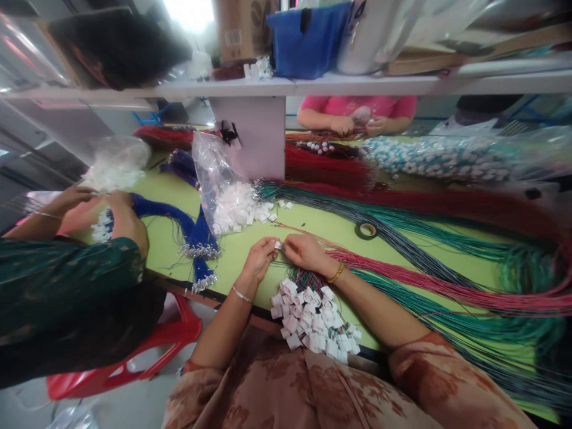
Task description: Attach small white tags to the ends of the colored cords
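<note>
Remotely, I see a yellow-green counter (235, 257) bearing green wires (415, 221), pink wires (420, 280), a tape roll (360, 232), and a clear bag (211, 164) of white connectors (235, 205).

Site: wiring-assembly workshop. Evidence: long bundles of pink-red wires (429, 282), green wires (429, 223) and blue wires (163, 207) on a yellow-green workbench (235, 253); white connectors (308, 316) massed at its edge; overhead storage shelf (250, 89) with blue bin (308, 46); one co-worker (67, 292) alongside, another co-worker (330, 107) opposite.

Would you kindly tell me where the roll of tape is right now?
In the head view, the roll of tape lies on the yellow-green table, right of centre, beyond the right hand and beside the bundle of grey wires.
</note>
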`<state>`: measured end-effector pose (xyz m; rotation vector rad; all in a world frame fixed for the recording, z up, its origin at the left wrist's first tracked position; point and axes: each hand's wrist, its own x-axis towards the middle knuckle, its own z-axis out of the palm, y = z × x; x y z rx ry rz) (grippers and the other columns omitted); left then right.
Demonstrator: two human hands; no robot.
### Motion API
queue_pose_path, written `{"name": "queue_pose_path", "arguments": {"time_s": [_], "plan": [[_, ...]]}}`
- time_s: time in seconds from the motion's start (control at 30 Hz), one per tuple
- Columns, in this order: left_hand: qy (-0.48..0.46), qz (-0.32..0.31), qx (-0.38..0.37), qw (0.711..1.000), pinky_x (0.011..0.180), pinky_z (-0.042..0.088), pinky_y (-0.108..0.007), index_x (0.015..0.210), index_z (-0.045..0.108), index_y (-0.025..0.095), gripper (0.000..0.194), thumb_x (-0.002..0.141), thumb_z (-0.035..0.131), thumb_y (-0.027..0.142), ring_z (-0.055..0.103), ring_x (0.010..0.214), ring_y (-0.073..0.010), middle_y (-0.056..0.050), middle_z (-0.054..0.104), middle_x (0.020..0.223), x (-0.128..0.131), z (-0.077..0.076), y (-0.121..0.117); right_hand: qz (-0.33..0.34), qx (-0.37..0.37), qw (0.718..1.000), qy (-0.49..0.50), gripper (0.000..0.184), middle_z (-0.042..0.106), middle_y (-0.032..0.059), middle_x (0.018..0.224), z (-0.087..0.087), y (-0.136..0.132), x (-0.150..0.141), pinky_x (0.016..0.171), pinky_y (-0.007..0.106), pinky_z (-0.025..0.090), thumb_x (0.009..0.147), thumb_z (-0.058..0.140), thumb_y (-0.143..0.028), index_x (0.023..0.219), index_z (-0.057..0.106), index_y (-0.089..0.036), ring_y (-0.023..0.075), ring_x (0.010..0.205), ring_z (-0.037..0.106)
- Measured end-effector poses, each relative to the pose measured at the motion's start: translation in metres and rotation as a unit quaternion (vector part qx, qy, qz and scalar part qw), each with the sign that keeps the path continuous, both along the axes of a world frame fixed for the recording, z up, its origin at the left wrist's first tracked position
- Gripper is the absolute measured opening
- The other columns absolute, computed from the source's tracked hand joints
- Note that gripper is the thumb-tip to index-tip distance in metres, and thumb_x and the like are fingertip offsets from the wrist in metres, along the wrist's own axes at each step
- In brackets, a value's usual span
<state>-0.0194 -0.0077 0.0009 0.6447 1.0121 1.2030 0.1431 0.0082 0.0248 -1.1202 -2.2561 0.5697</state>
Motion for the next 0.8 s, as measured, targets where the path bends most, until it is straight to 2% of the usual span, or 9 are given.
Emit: {"name": "queue_pose_path", "arguments": {"time_s": [0.13, 0.3, 0.47, 0.57, 0.63, 0.67, 0.7, 0.8], "plan": [[0.041, -0.005, 0.017, 0.999, 0.054, 0.037, -0.020, 0.078, 0.068, 0.012, 0.027, 0.065, 0.079, 0.032, 0.048, 0.055, -0.0061, -0.001, 0.060, 0.066, 0.002, -0.001, -0.002, 0.002, -0.012, 1.000, -0.011, 0.019, 0.056, 0.0035, 0.063, -0.003, 0.002, -0.001, 0.057, 0.025, 0.026, 0.085, 0.046, -0.022, 0.069, 0.055, -0.016, 0.0124, 0.057, 0.042], [0.029, -0.002, 0.008, 1.000, 0.054, 0.037, -0.021, 0.079, 0.070, 0.011, 0.031, 0.060, 0.081, 0.033, 0.049, 0.055, -0.0065, -0.001, 0.061, 0.067, 0.004, -0.001, -0.003, 0.026, -0.055, 0.998, 0.028, 0.022, 0.052, 0.0001, 0.058, -0.003, 0.002, 0.000, 0.055, 0.024, 0.025, 0.085, 0.045, -0.022, 0.065, 0.053, -0.016, 0.0105, 0.053, 0.039], [0.072, -0.002, 0.029, 0.997, 0.051, 0.034, -0.022, 0.078, 0.070, 0.011, 0.029, 0.064, 0.078, 0.036, 0.044, 0.051, -0.0068, 0.000, 0.058, 0.060, 0.006, -0.002, -0.002, 0.008, -0.065, 0.998, 0.026, 0.019, 0.048, -0.0012, 0.055, -0.005, 0.001, -0.001, 0.053, 0.024, 0.023, 0.080, 0.049, -0.021, 0.061, 0.050, -0.017, 0.0100, 0.051, 0.036], [0.138, 0.032, 0.066, 0.988, 0.055, 0.038, -0.024, 0.079, 0.070, 0.014, 0.023, 0.070, 0.073, 0.035, 0.049, 0.056, -0.0103, -0.003, 0.061, 0.065, 0.010, 0.009, -0.012, 0.048, -0.129, 0.986, 0.093, 0.022, 0.054, -0.0005, 0.062, 0.000, 0.010, 0.008, 0.055, 0.023, 0.029, 0.084, 0.048, -0.029, 0.068, 0.056, -0.016, 0.0102, 0.056, 0.041], [0.196, 0.055, 0.141, 0.969, 0.066, 0.045, -0.028, 0.082, 0.072, 0.017, 0.016, 0.074, 0.071, 0.032, 0.057, 0.072, -0.0161, -0.007, 0.065, 0.079, 0.017, 0.023, -0.024, 0.053, -0.189, 0.968, 0.159, 0.027, 0.057, -0.0001, 0.068, 0.007, 0.019, 0.016, 0.057, 0.022, 0.033, 0.087, 0.046, -0.036, 0.077, 0.059, -0.015, 0.0104, 0.060, 0.045], [0.221, 0.035, 0.188, 0.956, 0.075, 0.046, -0.030, 0.084, 0.073, 0.019, 0.015, 0.074, 0.070, 0.030, 0.059, 0.083, -0.0193, -0.009, 0.066, 0.087, 0.021, 0.031, -0.032, 0.051, -0.211, 0.960, 0.176, 0.028, 0.058, -0.0002, 0.069, 0.011, 0.022, 0.017, 0.057, 0.021, 0.034, 0.087, 0.046, -0.038, 0.079, 0.059, -0.014, 0.0104, 0.061, 0.046], [0.240, -0.012, 0.234, 0.942, 0.082, 0.046, -0.033, 0.085, 0.074, 0.020, 0.013, 0.074, 0.070, 0.028, 0.059, 0.090, -0.0217, -0.011, 0.067, 0.092, 0.027, 0.038, -0.040, 0.055, -0.224, 0.957, 0.174, 0.028, 0.058, -0.0005, 0.069, 0.013, 0.024, 0.017, 0.057, 0.021, 0.035, 0.086, 0.048, -0.038, 0.079, 0.059, -0.014, 0.0102, 0.061, 0.046], [0.278, -0.209, 0.353, 0.868, 0.089, 0.045, -0.038, 0.089, 0.075, 0.022, 0.015, 0.075, 0.069, 0.026, 0.060, 0.091, -0.0250, -0.012, 0.068, 0.093, 0.044, 0.055, -0.061, 0.120, -0.209, 0.968, 0.074, 0.016, 0.058, -0.0021, 0.065, 0.013, 0.020, 0.003, 0.057, 0.020, 0.035, 0.079, 0.058, -0.028, 0.072, 0.060, -0.014, 0.0094, 0.059, 0.047]]}}
